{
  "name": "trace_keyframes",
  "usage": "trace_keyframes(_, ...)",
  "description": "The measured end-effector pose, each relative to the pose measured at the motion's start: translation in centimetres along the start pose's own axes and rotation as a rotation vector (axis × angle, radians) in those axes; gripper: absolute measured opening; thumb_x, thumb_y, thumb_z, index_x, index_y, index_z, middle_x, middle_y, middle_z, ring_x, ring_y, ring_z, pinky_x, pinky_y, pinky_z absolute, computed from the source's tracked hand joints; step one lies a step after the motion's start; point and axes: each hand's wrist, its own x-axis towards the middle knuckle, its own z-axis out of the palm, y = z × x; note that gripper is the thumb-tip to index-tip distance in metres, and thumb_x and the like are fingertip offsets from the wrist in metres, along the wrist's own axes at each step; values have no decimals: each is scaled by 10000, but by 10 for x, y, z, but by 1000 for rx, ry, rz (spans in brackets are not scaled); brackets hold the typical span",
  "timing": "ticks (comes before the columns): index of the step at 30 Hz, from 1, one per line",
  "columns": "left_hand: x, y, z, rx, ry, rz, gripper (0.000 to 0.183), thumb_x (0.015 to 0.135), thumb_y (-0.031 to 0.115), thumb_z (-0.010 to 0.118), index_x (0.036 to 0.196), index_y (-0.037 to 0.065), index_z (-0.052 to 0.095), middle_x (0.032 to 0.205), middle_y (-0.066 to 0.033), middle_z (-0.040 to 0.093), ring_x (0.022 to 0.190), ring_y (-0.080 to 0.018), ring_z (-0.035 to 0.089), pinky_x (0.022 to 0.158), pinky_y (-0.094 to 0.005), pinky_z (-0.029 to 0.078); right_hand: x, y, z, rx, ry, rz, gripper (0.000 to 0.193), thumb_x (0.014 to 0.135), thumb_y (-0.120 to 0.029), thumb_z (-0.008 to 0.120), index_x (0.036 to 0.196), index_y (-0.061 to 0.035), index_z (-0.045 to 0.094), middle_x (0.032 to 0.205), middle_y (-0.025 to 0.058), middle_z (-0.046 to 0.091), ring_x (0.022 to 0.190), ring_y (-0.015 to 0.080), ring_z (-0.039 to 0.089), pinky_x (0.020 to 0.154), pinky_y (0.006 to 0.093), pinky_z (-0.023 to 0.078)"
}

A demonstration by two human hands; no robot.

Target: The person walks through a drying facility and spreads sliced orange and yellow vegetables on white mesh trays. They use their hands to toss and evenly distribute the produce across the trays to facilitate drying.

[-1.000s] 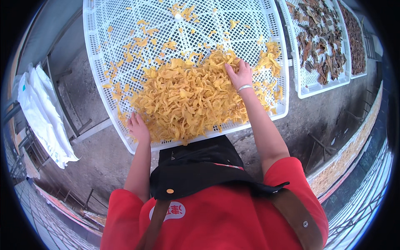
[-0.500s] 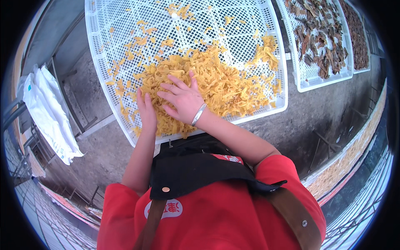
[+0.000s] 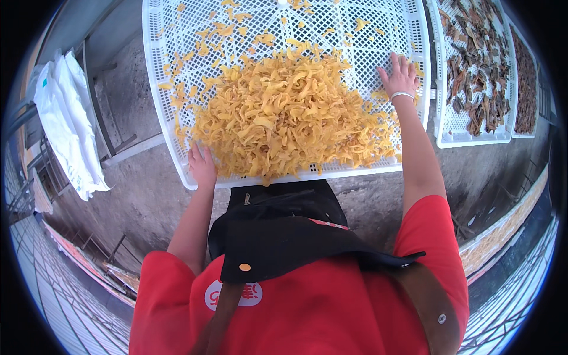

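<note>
A heap of yellow-orange dried strips [image 3: 290,112], curled and thin, lies on the near half of a large white mesh tray [image 3: 378,35]. Loose pieces are scattered across the mesh around it. At the tray's near left corner, my left hand [image 3: 202,167] rests by the edge of the heap, its fingers apart and nothing held. My right hand [image 3: 401,77], with a silver bangle [image 3: 402,95] at the wrist, reaches to the tray's right side. Its fingers are spread over a few loose strips there, which it partly hides.
Beyond a narrow gap on the right stands a second white tray [image 3: 447,127] with dark brown dried pieces [image 3: 473,77]; a third tray [image 3: 523,89] holds reddish-brown bits. White sacks [image 3: 68,124] hang on a metal frame at the left. Grey concrete floor [image 3: 148,201] lies below.
My right hand has left the heap's middle and moved right to the tray's right side. My left hand has shifted down to the near left corner. The strips now form a taller, more gathered mound.
</note>
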Motion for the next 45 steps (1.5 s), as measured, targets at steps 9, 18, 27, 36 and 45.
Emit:
trace_keyframes(9,-19,49,7,-40,-124,-284,762,931,634,404,1496,129,327,1477,-234,328,1346,-433,306,1088,-522,286,-126,-70,-26,333,-241,323,674,872,-671,508,1371,-219,495,1349,168,445,1281,394,371,982,580,395)
trace_keyframes(18,9,63,40,-1115,-414,-509,635,958,476,394,1458,85,362,1418,-179,422,1276,-390,453,1011,-559,412,-158,-143,-46,837,-255,455,588,883,-505,596,1294,-105,466,1256,278,464,1170,467,446,1014,511,371)
trace_keyframes(27,-19,179,-80,-1149,-337,-489,519,953,358,462,1391,86,404,1419,-90,406,1240,-276,442,1034,-604,326,-157,-176,-145,1121,-193,-4,546,867,-272,674,1336,-102,451,1268,261,480,1171,406,491,1019,440,409)
trace_keyframes(36,-15,30,-17,-233,-173,-53,554,901,332,559,1341,10,464,1295,-222,505,1182,-352,503,998,-466,408,-179,-15,-20,495,-121,398,675,936,-521,515,1440,-86,404,1371,241,442,1260,407,434,1019,484,404)
trace_keyframes(45,-51,70,13,89,-389,-52,708,849,450,609,1247,-98,406,1216,-300,541,1122,-432,547,959,-471,449,-235,-50,-3,289,-259,275,831,839,-625,597,1402,-43,408,1202,224,496,1129,411,495,932,485,452)
